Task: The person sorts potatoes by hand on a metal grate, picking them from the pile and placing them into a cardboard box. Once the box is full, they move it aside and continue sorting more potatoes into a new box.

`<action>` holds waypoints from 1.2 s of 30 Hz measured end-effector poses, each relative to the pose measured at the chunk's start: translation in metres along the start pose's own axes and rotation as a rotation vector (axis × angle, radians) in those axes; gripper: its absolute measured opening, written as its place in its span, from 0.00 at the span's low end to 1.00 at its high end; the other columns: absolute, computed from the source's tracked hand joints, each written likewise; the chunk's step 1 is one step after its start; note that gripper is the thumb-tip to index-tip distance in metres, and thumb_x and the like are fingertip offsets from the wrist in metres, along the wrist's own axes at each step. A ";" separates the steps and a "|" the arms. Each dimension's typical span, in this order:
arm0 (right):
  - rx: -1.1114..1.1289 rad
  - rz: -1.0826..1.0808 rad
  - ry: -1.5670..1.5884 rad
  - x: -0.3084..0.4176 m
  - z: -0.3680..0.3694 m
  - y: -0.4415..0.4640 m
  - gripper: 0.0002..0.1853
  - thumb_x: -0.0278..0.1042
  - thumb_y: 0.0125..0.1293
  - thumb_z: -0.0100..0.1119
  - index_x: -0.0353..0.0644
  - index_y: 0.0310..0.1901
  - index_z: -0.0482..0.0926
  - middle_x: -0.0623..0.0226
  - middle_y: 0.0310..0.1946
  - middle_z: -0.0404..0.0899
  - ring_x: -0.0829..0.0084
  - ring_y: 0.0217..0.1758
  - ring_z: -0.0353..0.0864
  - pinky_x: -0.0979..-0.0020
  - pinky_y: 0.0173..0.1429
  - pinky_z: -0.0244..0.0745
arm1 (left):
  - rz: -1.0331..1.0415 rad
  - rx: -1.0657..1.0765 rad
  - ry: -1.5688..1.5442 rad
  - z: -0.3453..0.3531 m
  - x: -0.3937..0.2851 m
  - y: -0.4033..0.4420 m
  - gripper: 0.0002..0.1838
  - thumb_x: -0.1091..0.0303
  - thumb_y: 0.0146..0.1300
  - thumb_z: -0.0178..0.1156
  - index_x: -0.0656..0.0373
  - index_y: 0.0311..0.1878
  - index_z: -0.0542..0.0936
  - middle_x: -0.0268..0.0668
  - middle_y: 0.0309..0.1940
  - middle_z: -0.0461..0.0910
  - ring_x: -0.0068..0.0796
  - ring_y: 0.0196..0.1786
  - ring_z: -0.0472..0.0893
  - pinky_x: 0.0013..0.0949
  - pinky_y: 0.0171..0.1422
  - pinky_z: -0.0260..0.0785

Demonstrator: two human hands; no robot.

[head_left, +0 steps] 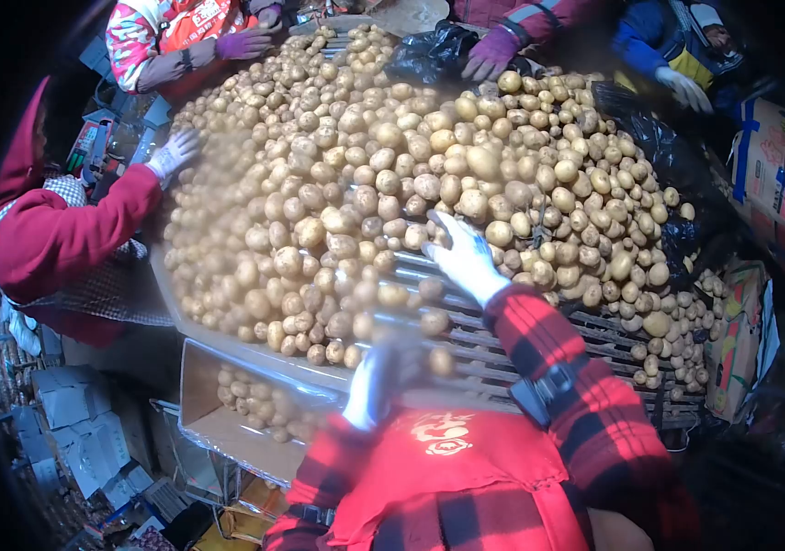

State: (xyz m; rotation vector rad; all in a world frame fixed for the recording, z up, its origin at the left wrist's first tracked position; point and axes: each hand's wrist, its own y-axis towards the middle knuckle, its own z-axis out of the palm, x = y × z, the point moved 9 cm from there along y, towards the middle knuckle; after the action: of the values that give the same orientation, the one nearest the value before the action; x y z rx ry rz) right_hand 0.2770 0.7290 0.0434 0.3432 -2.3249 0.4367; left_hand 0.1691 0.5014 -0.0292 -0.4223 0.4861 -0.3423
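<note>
Produce-packing stn; potatoes point(346, 184) on slatted table point(480, 354); ctn point(197, 381) alongside

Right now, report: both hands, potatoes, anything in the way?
Right hand open over the slatted table, beside heaped potatoes. Left hand at its near edge, blurred, grip unclear. Other workers' gloved hands farther out, apart from both.

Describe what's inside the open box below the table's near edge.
Potatoes lie in the box, heaped beside a bare patch of its inner surface. What sits beneath the top potatoes is covered and cannot be seen.
</note>
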 end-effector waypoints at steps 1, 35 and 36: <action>0.013 0.031 0.146 0.001 -0.001 -0.019 0.32 0.46 0.68 0.62 0.48 0.72 0.69 0.50 0.65 0.74 0.51 0.68 0.73 0.54 0.71 0.69 | 0.000 0.029 -0.127 0.009 -0.006 0.000 0.26 0.54 0.78 0.52 0.56 0.73 0.67 0.39 0.62 0.75 0.35 0.63 0.77 0.38 0.67 0.73; -0.276 -0.180 -0.668 0.001 -0.093 0.166 0.24 0.32 0.61 0.60 0.46 0.61 0.78 0.56 0.55 0.82 0.53 0.58 0.82 0.52 0.59 0.77 | -0.081 0.212 -0.122 -0.005 -0.002 -0.014 0.14 0.64 0.80 0.47 0.64 0.50 0.77 0.38 0.44 0.79 0.32 0.51 0.78 0.36 0.59 0.71; -0.313 -0.214 -0.608 -0.002 -0.078 0.173 0.21 0.31 0.61 0.58 0.47 0.58 0.79 0.58 0.53 0.83 0.53 0.57 0.82 0.52 0.57 0.77 | -0.208 0.074 0.026 -0.004 -0.002 -0.022 0.13 0.64 0.78 0.49 0.63 0.50 0.77 0.36 0.40 0.80 0.30 0.50 0.78 0.33 0.56 0.71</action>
State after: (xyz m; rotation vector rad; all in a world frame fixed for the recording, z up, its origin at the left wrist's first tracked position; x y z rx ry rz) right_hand 0.2630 0.9180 0.0577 0.6288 -2.8417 -0.1697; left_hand 0.1612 0.4823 -0.0213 -0.3978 0.4545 -0.5650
